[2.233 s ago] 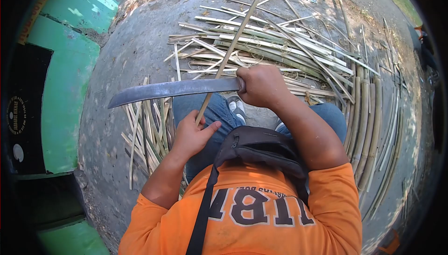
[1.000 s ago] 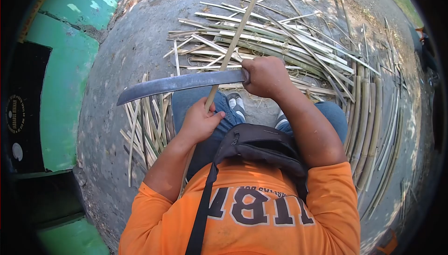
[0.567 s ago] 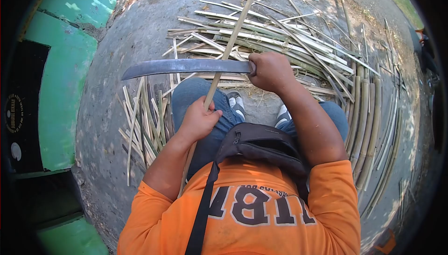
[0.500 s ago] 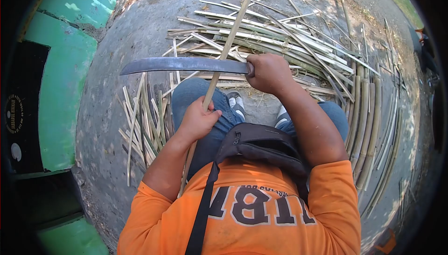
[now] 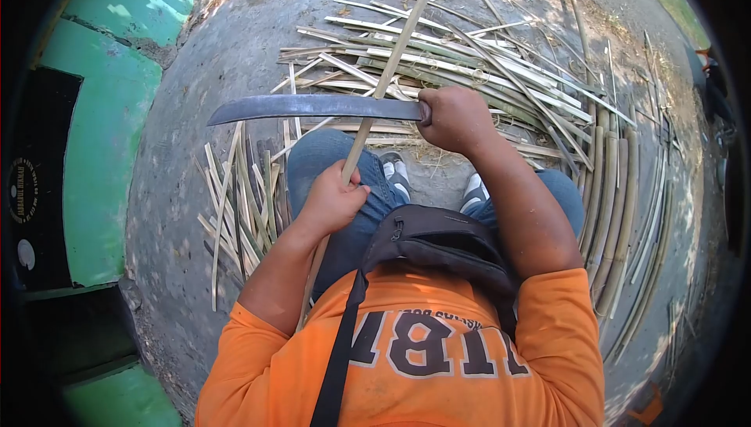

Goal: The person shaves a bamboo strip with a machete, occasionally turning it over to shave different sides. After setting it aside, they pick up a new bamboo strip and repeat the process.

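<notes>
A long, thin bamboo strip [image 5: 401, 41] runs up and away from my lap, with my left hand [image 5: 335, 199] closed around its lower part over my left knee. My right hand [image 5: 458, 120] is wrapped round the handle of a machete [image 5: 313, 106]. The long dark blade points left and lies across the strip, above my left hand. The blade covers a short part of the strip. The strip's lower end passes behind my left forearm.
Split bamboo strips [image 5: 438, 63] lie piled on the ground beyond my feet. More strips [image 5: 235, 200] lie at the left, beside my knee. Thicker bamboo poles [image 5: 614, 208] lie at the right. A green wall [image 5: 113, 153] stands at the far left.
My right hand and the machete have shifted slightly to the right. The upper part of the bamboo strip has tilted a little to the right. My left hand has hardly moved.
</notes>
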Demonstrator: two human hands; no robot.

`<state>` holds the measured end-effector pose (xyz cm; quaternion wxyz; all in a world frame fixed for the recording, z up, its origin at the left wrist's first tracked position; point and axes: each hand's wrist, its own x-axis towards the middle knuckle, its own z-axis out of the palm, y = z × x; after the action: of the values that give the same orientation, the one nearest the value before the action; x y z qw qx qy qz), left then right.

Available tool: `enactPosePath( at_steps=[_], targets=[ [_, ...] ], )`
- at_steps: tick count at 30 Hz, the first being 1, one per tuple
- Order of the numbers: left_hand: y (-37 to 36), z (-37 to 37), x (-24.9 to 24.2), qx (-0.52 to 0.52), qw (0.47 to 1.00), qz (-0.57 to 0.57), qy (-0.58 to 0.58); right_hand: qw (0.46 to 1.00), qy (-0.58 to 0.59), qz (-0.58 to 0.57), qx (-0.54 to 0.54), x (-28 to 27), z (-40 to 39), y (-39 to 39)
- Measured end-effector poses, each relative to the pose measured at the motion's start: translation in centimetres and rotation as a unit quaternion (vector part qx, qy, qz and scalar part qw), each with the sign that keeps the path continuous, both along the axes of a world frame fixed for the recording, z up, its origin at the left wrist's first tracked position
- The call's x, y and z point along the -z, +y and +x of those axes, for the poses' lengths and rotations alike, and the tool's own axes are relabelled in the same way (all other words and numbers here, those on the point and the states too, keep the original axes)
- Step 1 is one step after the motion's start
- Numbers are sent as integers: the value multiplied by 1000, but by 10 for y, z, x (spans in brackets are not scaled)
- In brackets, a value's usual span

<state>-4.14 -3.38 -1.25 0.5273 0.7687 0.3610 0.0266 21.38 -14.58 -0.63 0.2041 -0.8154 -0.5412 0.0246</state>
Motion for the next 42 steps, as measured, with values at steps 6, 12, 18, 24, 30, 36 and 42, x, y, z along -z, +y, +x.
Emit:
enactPosePath(
  at_steps=[6, 12, 18, 24, 30, 36, 42],
  targets=[
    [-2, 0, 0, 0, 1000, -6, 1, 1000, 7, -14, -26, -6, -12, 2],
    [-4, -1, 0, 11, 1000, 24, -3, 999, 5, -34, 10, -7, 2, 1],
    [-4, 0, 0, 9, 1000, -2, 3, 1000, -5, -17, -26, -17, -13, -7],
    [-3, -2, 3, 12, 999, 42, 7, 1000, 10, -5, 10, -6, -3, 1],
    [-3, 1, 1, 10, 1000, 25, -6, 1000, 9, 2, 1, -9, -2, -5],
    [-5, 2, 0, 16, 999, 34, 1, 999, 9, -43, -29, -19, -18, -5],
    [-4, 2, 0, 16, 999, 40, 14, 998, 23, -43, 30, -5, 7, -2]
  ],
)
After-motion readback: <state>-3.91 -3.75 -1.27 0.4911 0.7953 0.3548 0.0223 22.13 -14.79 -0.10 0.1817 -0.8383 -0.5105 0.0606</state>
